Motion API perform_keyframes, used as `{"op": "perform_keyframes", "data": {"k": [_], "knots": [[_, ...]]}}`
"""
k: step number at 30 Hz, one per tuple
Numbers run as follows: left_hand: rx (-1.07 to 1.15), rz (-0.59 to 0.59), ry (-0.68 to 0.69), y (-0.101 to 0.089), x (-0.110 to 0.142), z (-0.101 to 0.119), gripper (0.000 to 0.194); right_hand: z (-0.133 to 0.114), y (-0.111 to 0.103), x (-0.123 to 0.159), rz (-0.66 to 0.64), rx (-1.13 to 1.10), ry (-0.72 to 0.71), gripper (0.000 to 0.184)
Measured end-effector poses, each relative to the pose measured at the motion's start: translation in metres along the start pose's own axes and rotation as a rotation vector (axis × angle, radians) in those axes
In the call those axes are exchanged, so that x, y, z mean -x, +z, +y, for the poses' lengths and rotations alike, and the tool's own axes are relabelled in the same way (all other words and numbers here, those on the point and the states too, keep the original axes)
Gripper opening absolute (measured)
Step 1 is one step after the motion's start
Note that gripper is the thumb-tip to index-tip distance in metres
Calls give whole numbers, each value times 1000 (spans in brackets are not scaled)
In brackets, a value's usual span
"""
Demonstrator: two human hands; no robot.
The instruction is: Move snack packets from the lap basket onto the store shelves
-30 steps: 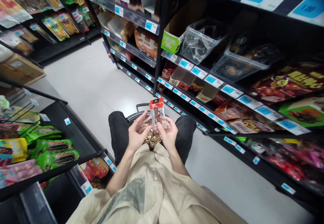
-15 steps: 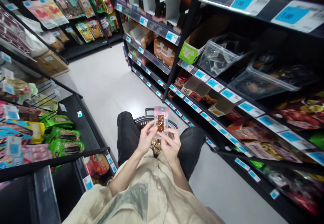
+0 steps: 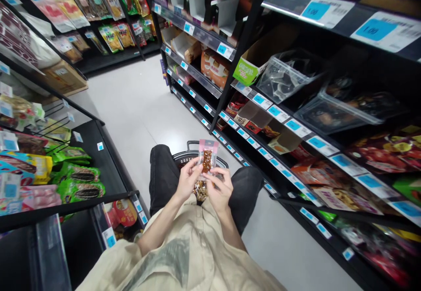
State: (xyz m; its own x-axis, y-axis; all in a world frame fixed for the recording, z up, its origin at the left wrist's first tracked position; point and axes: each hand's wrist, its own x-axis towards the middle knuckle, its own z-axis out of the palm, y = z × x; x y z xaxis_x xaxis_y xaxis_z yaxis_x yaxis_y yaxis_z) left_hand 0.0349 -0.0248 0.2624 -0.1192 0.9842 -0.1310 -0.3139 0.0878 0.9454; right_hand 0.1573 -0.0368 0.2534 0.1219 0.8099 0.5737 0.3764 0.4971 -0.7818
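Note:
A small pink-edged clear snack packet (image 3: 207,156) with a brown, glossy piece inside stands upright between my two hands. My left hand (image 3: 189,178) pinches its lower left side. On the lower right side, the fingers of my right hand (image 3: 219,186) are closed on the same packet. Behind and below the hands, a black shopping basket (image 3: 186,155) sits between my knees, partly hidden by them. Under the packet, shiny gold-brown wrapped goods (image 3: 200,190) show in the gap between my wrists.
Shelves with blue price tags (image 3: 276,112) run along the right, holding clear plastic bins (image 3: 283,78) and a green box (image 3: 246,71). At the left, a low black shelf (image 3: 108,159) carries green snack bags (image 3: 82,181). Pale floor (image 3: 131,107) stretches ahead to another snack rack.
Both hands and the packet have shifted very slightly left and down in the picture, along with a small turn of the view. The grip on the packet looks the same.

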Motion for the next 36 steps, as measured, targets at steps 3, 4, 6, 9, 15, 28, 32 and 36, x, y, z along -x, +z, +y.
{"op": "perform_keyframes", "data": {"k": [3,4,6,9,15,28,32,36], "knots": [[4,3,-11,0,0,1,43,2,0,2,-7,1,20,34],[7,3,-13,0,0,1,43,2,1,2,-9,-5,26,34],[13,1,-16,0,0,1,42,3,1,3,-12,-16,37,34],[18,2,-14,0,0,1,41,4,1,4,-10,-29,33,36],[0,9,1,0,-1,0,40,1,0,2,-4,-35,44,33],[-288,-85,334,5,11,9,20,10,7,11,75,-379,570,31],[-407,-5,439,9,12,7,15,9,10,10,34,-661,785,43],[-453,22,510,10,11,4,19,5,13,7,46,-746,850,47]]}}
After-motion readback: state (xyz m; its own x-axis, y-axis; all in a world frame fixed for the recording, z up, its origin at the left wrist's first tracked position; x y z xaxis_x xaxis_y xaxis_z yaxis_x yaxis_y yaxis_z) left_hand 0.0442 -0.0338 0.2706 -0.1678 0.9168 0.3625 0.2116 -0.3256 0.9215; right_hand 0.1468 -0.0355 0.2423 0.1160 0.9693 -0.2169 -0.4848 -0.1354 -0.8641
